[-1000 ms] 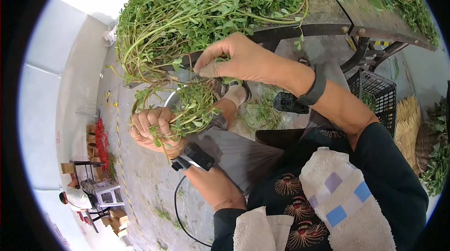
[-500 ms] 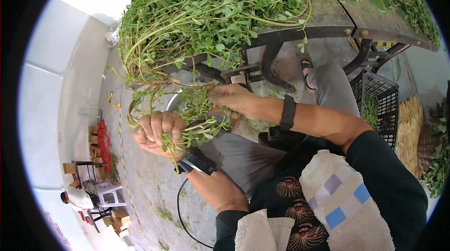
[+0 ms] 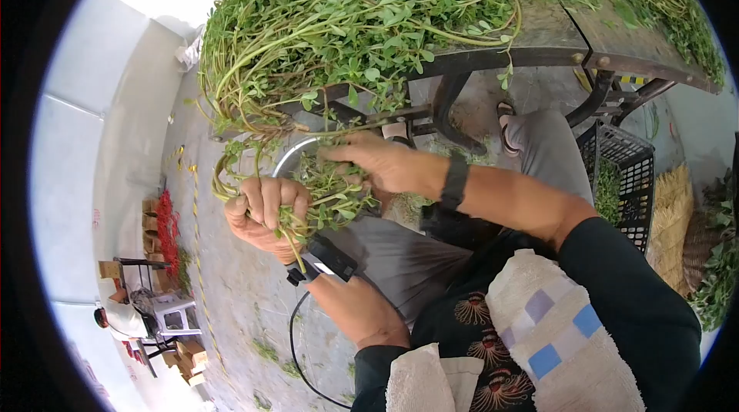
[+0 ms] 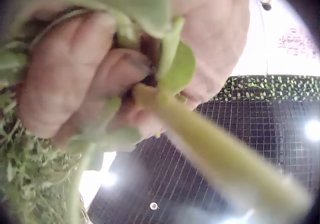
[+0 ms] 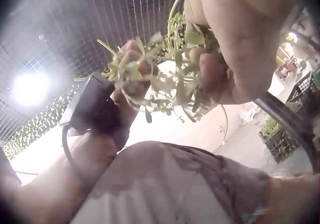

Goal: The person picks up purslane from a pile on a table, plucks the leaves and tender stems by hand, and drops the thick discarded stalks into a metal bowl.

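My left hand [image 3: 265,212] grips a bunch of purslane [image 3: 335,200], its leafy tips spilling out to the right. In the left wrist view, the fingers [image 4: 67,76] curl round the greens, and a thick pale stem [image 4: 215,146] juts out toward the camera. Just right of that hand, my right hand [image 3: 389,164] pinches sprigs of the same bunch. The right wrist view shows the curled fingers [image 5: 212,76] among small leaves [image 5: 182,83]. A large heap of purslane [image 3: 346,27] lies above both hands, its stems hanging over the edge.
The heap lies on a dark-edged table [image 3: 539,31] with metal legs [image 3: 446,104]. Below the hands, the rim of a metal basin [image 3: 296,152] shows. A black crate [image 3: 635,173] with greens stands at right, beside a straw bundle [image 3: 671,220]. A person [image 3: 122,312] sits far left.
My right hand has come down from the heap's edge into the leafy end of the bunch, then slightly left. The left hand keeps its grip and has shifted only a little.
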